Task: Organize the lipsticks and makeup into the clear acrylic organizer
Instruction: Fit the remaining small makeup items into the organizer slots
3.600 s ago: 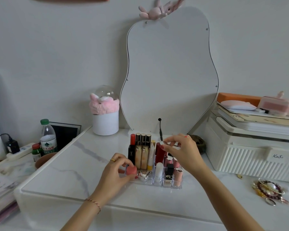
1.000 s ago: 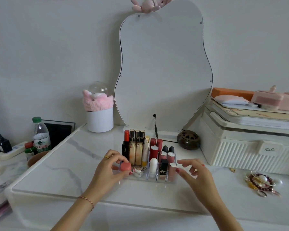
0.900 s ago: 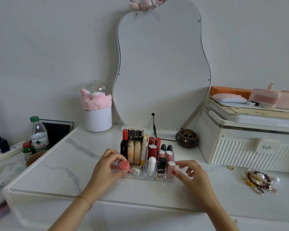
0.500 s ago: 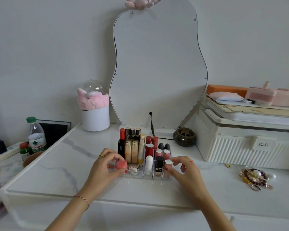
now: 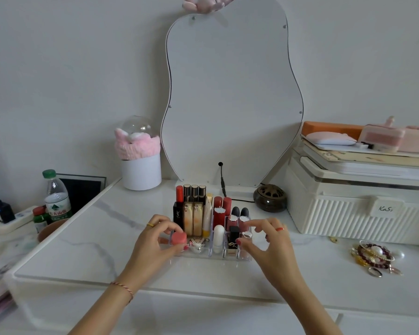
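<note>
Left hand (image 5: 155,245): fingers closed round coral-capped pot (image 5: 178,238) at front-left corner of clear organizer (image 5: 211,256). Right hand (image 5: 270,247): thumb and forefinger pinching silver-capped pink tube (image 5: 245,240) in front-right slot. Organizer sits mid-tabletop (image 5: 82,250), lipsticks (image 5: 219,209) upright inside. Mirror (image 5: 230,97) behind.

left hand (image 5: 153,245) gripping pink jar (image 5: 178,238), right hand (image 5: 267,247) pinching silver-capped tube (image 5: 245,245), organizer (image 5: 203,258)

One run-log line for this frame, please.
stage: final adjusting | left hand: pinching coral-capped jar at organizer front-left | right hand: fingertips at front-right lipsticks | loose makeup: none seen
</note>
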